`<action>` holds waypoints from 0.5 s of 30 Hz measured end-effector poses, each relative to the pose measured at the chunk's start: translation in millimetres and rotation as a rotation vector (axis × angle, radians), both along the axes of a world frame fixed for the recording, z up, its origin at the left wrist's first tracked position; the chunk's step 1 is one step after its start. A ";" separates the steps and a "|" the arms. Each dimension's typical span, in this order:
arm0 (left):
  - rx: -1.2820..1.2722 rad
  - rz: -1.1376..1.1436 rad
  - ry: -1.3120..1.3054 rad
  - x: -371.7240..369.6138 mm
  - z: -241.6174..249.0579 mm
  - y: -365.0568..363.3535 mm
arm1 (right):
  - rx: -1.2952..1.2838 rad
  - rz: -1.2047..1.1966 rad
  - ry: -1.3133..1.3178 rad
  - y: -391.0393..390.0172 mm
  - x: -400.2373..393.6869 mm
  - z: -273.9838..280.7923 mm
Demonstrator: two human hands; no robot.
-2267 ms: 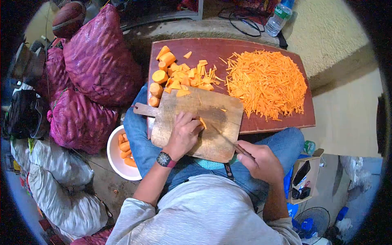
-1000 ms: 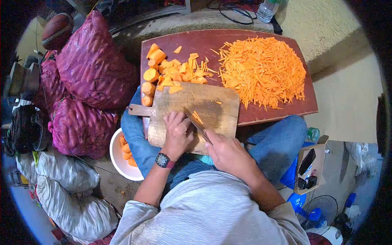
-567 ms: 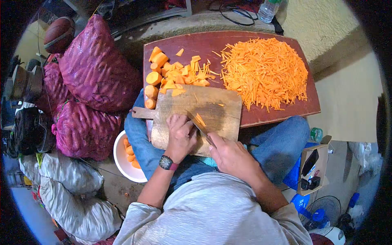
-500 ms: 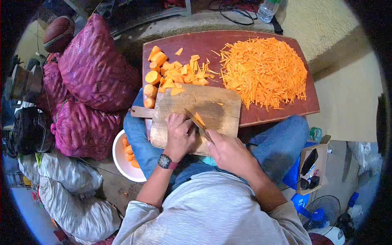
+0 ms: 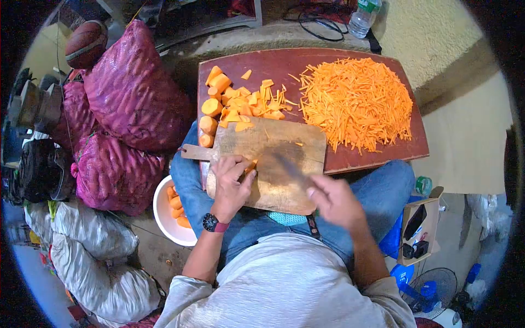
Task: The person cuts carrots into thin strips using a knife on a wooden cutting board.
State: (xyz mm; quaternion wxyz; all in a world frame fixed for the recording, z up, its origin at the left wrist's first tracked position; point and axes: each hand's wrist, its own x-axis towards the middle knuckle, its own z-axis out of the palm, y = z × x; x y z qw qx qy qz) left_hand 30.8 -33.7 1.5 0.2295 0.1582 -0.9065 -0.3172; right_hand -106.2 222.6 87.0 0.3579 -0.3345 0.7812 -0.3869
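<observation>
A wooden cutting board (image 5: pixel 290 191) with a short handle rests on my lap and against the red table. My left hand (image 5: pixel 229 183) lies on its left part, thumb and fingers closed round a small carrot piece (image 5: pixel 251 165). My right hand (image 5: pixel 338 202) grips a knife (image 5: pixel 292 168) over the board's right side, blade pointing up and left, apart from the carrot. Knife and hand are smeared by motion. Beyond the board lie carrot chunks and slices (image 5: pixel 235 104). To their right rises a big heap of carrot strips (image 5: pixel 358 104).
The red table (image 5: pixel 273 65) stands ahead of me. A white bowl (image 5: pixel 163 221) with carrots sits by my left leg. Purple mesh sacks (image 5: pixel 131 93) fill the left. On the right are a box (image 5: pixel 425 227) and a fan (image 5: pixel 437 287). A bottle (image 5: pixel 362 21) stands behind the table.
The knife has moved away from the left hand, to the right and slightly down, with my right hand. My left hand has shifted slightly left, its thumb now more spread along the carrot piece.
</observation>
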 end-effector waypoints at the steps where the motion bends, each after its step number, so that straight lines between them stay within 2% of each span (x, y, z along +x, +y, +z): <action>1: 0.001 -0.016 0.017 1.6 -1.1 0.4 | -0.101 -0.110 0.105 2.8 -11.8 -14.3; 2: 0.003 -0.035 0.035 2.6 -1.8 0.9 | -0.201 -0.222 0.211 5.1 -21.2 -24.2; 5: 0.048 -0.056 0.046 0.6 -1.1 -0.5 | -0.118 -0.346 0.208 1.2 -42.7 -0.9; 10: 0.023 -0.090 0.045 -2.3 2.1 2.3 | -0.242 -0.225 0.284 -7.7 -14.8 -6.4; 12: 0.049 -0.082 0.055 -5.9 3.9 15.1 | -0.227 -0.081 0.103 -13.6 0.8 -4.5; 15: 0.132 -0.125 0.034 -10.9 3.7 39.9 | -0.153 -0.103 0.004 -16.0 14.6 -1.3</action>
